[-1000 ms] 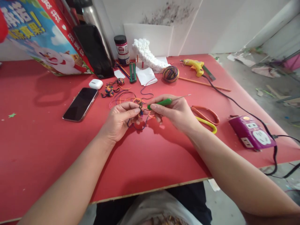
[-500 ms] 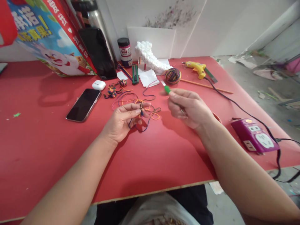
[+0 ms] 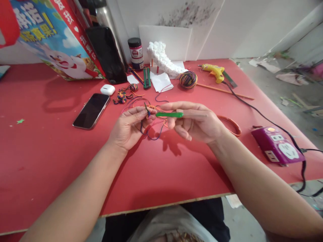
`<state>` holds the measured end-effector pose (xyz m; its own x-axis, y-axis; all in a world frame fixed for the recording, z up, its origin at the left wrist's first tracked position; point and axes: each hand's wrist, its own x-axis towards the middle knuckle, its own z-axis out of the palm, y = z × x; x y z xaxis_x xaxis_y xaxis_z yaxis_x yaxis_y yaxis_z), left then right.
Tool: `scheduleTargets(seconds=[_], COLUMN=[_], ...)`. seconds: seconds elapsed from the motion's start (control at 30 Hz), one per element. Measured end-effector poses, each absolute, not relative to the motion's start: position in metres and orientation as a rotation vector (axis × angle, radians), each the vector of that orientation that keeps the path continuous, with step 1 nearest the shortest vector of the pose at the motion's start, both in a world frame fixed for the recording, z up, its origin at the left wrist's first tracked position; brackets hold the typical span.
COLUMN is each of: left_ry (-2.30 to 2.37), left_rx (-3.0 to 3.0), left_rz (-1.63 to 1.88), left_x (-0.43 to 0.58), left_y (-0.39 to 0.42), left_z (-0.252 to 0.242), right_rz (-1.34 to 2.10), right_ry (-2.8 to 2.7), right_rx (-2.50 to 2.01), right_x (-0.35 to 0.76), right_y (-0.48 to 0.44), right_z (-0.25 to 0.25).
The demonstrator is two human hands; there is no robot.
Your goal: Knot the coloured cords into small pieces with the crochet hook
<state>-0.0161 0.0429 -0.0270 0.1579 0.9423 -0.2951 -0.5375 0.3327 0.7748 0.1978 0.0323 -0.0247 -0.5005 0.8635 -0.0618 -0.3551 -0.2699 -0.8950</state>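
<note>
My left hand (image 3: 128,127) pinches a small piece of multicoloured yarn (image 3: 148,113) between thumb and fingertips, with a dark bit sticking up above the thumb. Loose strands (image 3: 154,138) trail from it onto the red table. Close by on the right, my right hand (image 3: 194,122) holds a crochet hook (image 3: 169,115) with a green grip, lying level across the loosely spread fingers. Its green end points at the yarn piece; whether they touch I cannot tell. A grey shaft runs back along the palm. Behind the hands sits a ball of multicoloured yarn (image 3: 188,80).
A phone (image 3: 91,111), an earbud case (image 3: 107,89) and a small crocheted piece (image 3: 121,96) lie left on the red table (image 3: 161,174). Behind stand a paint jar (image 3: 136,53) and white model (image 3: 165,60). A yellow glue gun (image 3: 213,72) and purple power socket (image 3: 277,144) lie right.
My right hand has come lower and nearer my left, its fingers opening out. The crochet hook has swung from slanting up to lying level. The yarn piece has turned slightly in my left fingers.
</note>
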Motion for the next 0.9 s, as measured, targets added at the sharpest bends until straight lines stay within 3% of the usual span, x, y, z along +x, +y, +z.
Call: scheduleTargets(seconds=[0.23, 0.4, 0.57, 0.9], left_ry=[0.85, 0.846, 0.868, 0.894], left_rx=[0.548, 0.686, 0.804, 0.837], left_rz=[1.067, 1.051, 0.997, 0.962], left_x=[-0.013, -0.016, -0.017, -0.018], left_y=[0.039, 0.039, 0.038, 0.039], left_z=[-0.029, -0.032, -0.034, -0.037], right_rz=[1.5, 1.269, 1.319, 1.38], right_ry=[-1.384, -1.269, -0.991, -0.978], right_rx=[-0.835, -0.951, -0.956, -0.988], right_x=[0.183, 0.182, 0.19, 0.186], right_y=[0.024, 0.026, 0.034, 0.03], right_z=[-0.034, -0.034, -0.029, -0.025])
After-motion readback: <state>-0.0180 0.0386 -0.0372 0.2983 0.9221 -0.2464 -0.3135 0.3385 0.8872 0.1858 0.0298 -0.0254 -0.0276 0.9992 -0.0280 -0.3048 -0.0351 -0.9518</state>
